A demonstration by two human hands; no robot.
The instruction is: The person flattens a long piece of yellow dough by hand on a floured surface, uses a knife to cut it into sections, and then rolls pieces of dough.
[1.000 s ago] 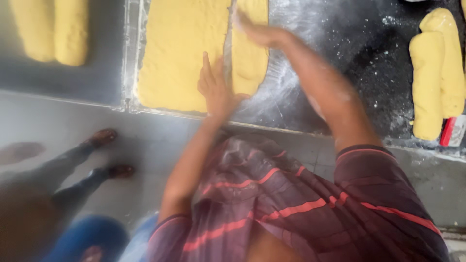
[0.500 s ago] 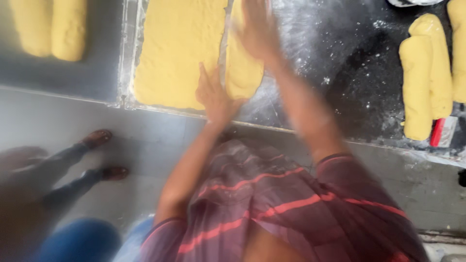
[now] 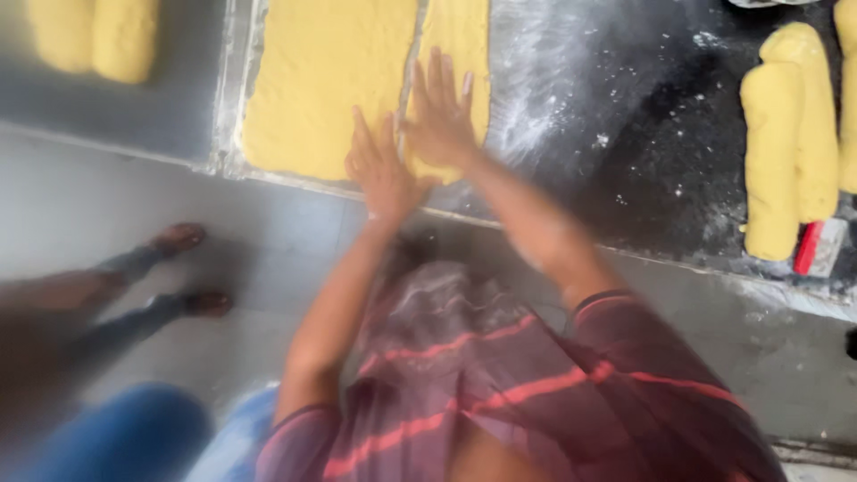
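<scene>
Head camera looks steeply down, close, blurred.

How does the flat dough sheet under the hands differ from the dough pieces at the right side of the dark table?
The flat dough sheet is spread thin and wide, while the dough logs are rolled into thick, narrow lengths. The sheet has a cut strip split off beside it; the logs lie whole, side by side. Both hands, left hand and right hand, rest at the sheet and strip; nothing touches the logs. All are the same yellow dough on the floured table.
</scene>
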